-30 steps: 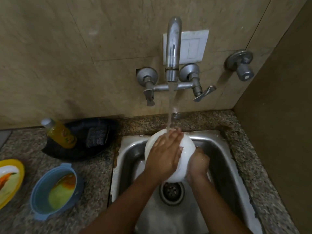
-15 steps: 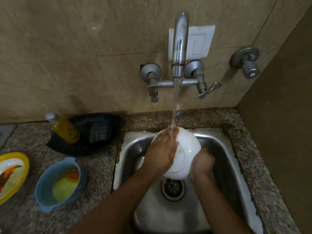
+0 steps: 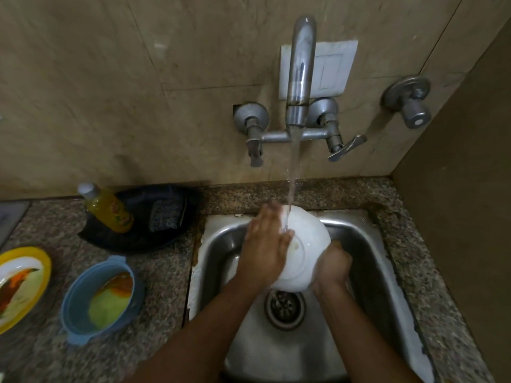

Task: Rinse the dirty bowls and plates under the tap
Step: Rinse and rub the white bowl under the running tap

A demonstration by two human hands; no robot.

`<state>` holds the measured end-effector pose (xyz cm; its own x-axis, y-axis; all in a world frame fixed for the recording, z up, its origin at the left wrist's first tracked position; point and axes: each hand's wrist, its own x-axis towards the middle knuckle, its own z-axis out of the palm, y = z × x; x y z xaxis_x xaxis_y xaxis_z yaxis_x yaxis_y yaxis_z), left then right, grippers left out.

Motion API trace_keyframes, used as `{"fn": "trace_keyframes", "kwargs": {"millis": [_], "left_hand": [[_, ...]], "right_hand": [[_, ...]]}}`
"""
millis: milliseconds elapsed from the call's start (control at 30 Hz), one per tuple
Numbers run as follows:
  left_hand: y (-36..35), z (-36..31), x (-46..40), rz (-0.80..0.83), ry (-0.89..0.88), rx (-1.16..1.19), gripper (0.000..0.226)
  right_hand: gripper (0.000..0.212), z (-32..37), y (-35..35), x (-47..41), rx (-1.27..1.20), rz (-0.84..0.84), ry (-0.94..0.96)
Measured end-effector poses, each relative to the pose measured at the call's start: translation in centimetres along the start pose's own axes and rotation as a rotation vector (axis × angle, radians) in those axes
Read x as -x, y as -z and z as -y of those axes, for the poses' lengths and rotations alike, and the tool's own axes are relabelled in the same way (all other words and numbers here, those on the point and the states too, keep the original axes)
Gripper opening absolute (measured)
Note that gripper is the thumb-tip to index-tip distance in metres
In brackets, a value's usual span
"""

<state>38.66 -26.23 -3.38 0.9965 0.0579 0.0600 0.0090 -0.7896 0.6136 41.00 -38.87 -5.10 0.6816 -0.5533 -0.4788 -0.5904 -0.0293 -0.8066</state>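
Observation:
A white bowl is held upside down and tilted over the steel sink, its base facing me. Water runs from the tap onto its upper edge. My left hand lies flat on the bowl's outer left side with fingers straight. My right hand grips the bowl's rim from the right and below; its fingertips are hidden behind the bowl. A dirty blue bowl and a dirty yellow-rimmed plate sit on the counter at the left.
A yellow soap bottle leans in a black dish with a scrub pad behind the blue bowl. The drain lies under the white bowl. A second valve sticks out of the wall at right. A brown side wall bounds the right.
My left hand has slid leftward and up across the bowl's outside, uncovering more of its base. The bowl has tilted a little more. My right hand keeps its grip.

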Motion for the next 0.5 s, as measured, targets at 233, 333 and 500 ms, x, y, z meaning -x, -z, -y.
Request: {"fn": "trace_keyframes", "kwargs": {"millis": [233, 333, 500], "left_hand": [[1.8, 1.0, -1.4, 0.027, 0.594, 0.563, 0.053], [2.2, 0.3, -1.9, -0.119, 0.619, 0.493, 0.054], [3.2, -1.0, -4.2, -0.022, 0.448, 0.221, 0.05]], "right_hand": [[0.032, 0.5, 0.6, 0.8, -0.341, 0.227, -0.172], [0.029, 2.2, 1.4, 1.0, -0.151, 0.22, -0.078], [0.038, 4.7, 1.7, 1.6, -0.115, 0.301, 0.044]]}}
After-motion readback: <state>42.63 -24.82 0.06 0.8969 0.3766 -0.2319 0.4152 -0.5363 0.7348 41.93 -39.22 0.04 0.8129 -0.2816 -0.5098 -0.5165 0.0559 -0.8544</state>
